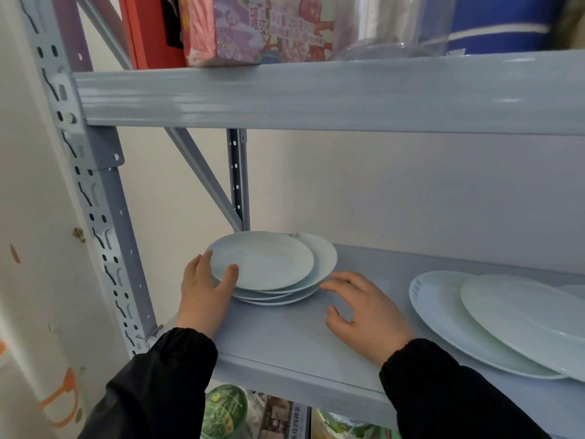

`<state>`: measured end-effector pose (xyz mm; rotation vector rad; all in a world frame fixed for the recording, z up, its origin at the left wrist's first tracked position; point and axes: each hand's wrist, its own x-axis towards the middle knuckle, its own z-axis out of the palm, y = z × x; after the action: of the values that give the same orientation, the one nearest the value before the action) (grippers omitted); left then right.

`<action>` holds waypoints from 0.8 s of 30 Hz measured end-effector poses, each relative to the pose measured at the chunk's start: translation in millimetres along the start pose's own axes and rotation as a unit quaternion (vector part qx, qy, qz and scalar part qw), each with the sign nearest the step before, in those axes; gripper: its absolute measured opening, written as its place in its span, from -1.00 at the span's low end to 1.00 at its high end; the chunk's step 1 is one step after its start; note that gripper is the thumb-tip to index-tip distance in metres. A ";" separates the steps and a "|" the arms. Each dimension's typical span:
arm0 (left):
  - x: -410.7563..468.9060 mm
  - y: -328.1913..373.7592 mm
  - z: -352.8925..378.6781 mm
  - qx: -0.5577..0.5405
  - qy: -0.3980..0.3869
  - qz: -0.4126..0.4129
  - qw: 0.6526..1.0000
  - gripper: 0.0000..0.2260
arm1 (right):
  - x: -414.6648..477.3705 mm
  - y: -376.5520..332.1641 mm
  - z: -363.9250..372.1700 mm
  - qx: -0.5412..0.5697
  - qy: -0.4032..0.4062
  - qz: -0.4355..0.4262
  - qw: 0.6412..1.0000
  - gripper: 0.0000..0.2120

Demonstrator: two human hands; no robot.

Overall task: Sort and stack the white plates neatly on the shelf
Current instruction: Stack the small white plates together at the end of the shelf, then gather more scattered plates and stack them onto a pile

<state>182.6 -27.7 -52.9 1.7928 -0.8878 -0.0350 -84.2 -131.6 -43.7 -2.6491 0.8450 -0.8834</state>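
Note:
A stack of small white plates (269, 264) sits at the back left of the grey shelf (285, 343); its layers are slightly offset. My left hand (205, 289) grips the left rim of the top plate, thumb on its upper face and fingers along the edge. My right hand (361, 308) hovers open just right of the stack, fingertips close to the lower plates' rim; whether they touch is unclear. Two large white plates (449, 315) lie overlapped at the right, the upper one (531, 315) running out of view.
The upper shelf beam (316, 96) hangs low overhead and carries a pink box (253, 26) and a clear container (395, 26). A metal upright (95, 201) and diagonal brace (205, 179) stand at the left. Packaged goods (228, 410) sit on the shelf below.

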 end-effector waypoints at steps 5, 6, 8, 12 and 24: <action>-8.3 3.0 -2.7 0.048 0.018 0.046 0.998 -0.45 | 1.4 -0.2 0.1 -0.001 -0.014 -0.003 1.000 -0.53; -10.2 3.2 -3.6 0.057 0.013 0.055 0.997 -0.45 | 0.7 -0.3 -0.1 -0.004 -0.021 -0.005 1.000 -0.53; -12.3 5.2 -5.0 0.068 0.012 0.069 0.995 -0.43 | -2.4 -0.3 -1.4 -0.012 -0.047 -0.003 0.999 -0.52; -8.6 7.7 -5.0 0.080 0.035 0.086 0.992 -0.41 | -5.4 -3.0 -6.1 -0.029 -0.073 -0.006 0.997 -0.47; -45.9 64.1 41.5 0.193 0.010 0.389 0.901 -0.51 | -19.7 2.7 -22.2 -0.089 -0.042 -0.070 0.993 -0.40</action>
<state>96.7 -43.2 -34.8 1.6529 -1.6253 0.7146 -111.8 -122.9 -36.5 -2.9076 0.7582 -0.7531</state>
